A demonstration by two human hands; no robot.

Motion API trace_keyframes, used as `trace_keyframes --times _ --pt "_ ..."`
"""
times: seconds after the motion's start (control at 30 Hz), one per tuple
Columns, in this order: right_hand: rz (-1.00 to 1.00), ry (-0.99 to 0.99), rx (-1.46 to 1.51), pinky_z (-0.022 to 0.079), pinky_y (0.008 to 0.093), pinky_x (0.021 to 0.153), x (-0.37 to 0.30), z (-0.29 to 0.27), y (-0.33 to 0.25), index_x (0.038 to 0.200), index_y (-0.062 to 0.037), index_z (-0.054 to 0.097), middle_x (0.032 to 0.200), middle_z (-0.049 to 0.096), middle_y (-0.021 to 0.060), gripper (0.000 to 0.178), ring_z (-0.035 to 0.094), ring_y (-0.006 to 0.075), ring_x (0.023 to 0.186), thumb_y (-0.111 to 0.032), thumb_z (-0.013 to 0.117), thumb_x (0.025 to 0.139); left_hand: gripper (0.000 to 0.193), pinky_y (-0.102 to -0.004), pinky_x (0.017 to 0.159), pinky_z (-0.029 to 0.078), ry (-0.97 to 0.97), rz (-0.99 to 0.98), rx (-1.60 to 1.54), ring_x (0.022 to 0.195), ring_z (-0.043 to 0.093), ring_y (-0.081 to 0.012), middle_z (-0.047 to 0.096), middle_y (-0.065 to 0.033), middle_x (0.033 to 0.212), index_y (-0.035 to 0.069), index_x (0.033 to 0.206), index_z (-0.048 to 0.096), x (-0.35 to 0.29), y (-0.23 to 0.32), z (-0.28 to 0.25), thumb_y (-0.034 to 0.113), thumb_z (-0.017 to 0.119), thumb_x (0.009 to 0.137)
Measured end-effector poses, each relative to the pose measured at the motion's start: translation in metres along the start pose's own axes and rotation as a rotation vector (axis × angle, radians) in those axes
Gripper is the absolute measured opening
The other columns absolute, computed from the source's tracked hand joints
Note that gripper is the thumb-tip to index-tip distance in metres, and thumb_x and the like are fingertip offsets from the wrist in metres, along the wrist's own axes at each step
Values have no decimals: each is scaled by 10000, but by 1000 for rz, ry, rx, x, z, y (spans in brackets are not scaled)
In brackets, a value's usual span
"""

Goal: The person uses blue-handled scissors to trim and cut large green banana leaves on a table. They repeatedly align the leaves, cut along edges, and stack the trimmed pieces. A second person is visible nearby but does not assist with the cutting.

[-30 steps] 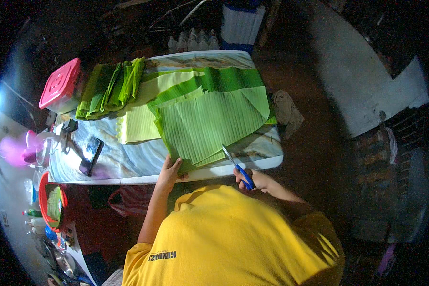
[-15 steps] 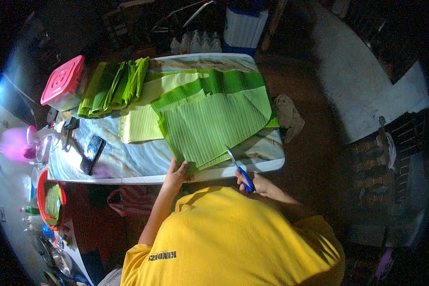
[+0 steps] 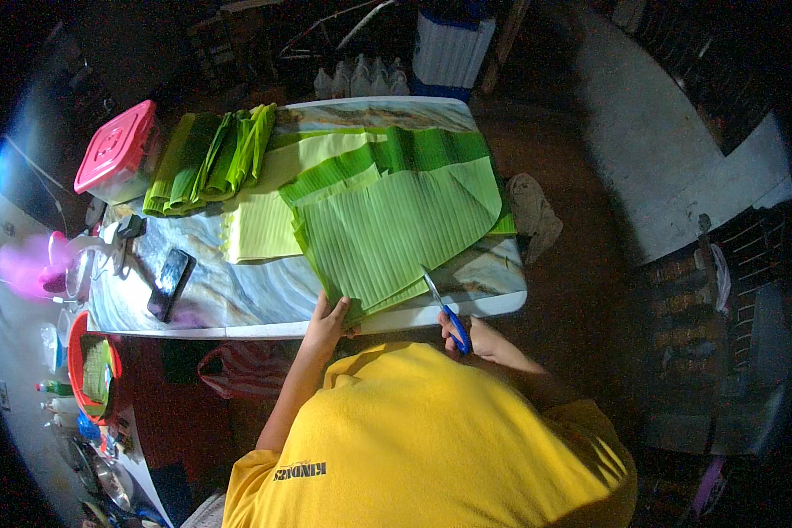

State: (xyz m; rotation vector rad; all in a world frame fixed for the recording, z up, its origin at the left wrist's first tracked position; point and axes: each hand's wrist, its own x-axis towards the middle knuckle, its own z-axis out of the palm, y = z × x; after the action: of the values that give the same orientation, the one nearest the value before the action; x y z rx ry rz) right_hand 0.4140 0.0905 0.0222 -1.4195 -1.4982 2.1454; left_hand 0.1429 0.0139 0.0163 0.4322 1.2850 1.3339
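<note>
Both hands are busy at the near edge of the surface [image 3: 224, 304]: the left hand [image 3: 327, 321] pinches the near left corner of a broad green leaf [image 3: 396, 229], while the right hand [image 3: 477, 341] grips blue-handled scissors [image 3: 458, 331], their blades up against the leaf's near right edge; how far the blades are parted is too small to tell. That leaf lies nearly flat on the right half of the surface, over other pieces. It looks light, thin and floppy, with fine parallel ribs along which it would probably split if pulled hard, and its smooth face may slide on the layers beneath. A gentle hold at a corner or along the edge, fingers well away from the blades, seems best; lifted by one corner, so wide a sheet would likely sag. Just left of it is a pale leaf piece [image 3: 260, 233], and farther left a folded bundle of leaves [image 3: 185, 163] beside a pink-lidded box [image 3: 119, 145]. A dark phone [image 3: 172, 283] rests near the left end. Beyond the far edge stand clear bottles [image 3: 361, 81].
</note>
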Motion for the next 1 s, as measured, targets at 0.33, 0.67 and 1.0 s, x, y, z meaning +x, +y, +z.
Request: trace_keyframes --times 0.33,0.67,1.0 --pt "3 -231 -38 493 320 658 -20 -54 -19 1097 -38 474 1015 603 84 395 603 142 789 -275 617 815 352 -263 449 441 19 -4 112 703 585 -170 578 -71 945 86 1196 425 -3 8 -15 185 540 878" --pt "-1094 384 -1244 223 486 1030 60 -34 -75 1019 -42 459 1116 544 83 313 473 272 1115 -47 580 731 414 -263 396 416 -57 47 255 483 540 -154 582 -78 852 75 1249 341 12 -2 -32 139 526 885" --pt "-1224 322 -1205 459 328 593 79 -66 -105 946 -66 501 755 525 104 162 559 232 660 -17 482 792 455 -252 418 448 57 -32 213 626 546 -129 561 -70 910 79 1265 339 3 11 -24 134 557 869"
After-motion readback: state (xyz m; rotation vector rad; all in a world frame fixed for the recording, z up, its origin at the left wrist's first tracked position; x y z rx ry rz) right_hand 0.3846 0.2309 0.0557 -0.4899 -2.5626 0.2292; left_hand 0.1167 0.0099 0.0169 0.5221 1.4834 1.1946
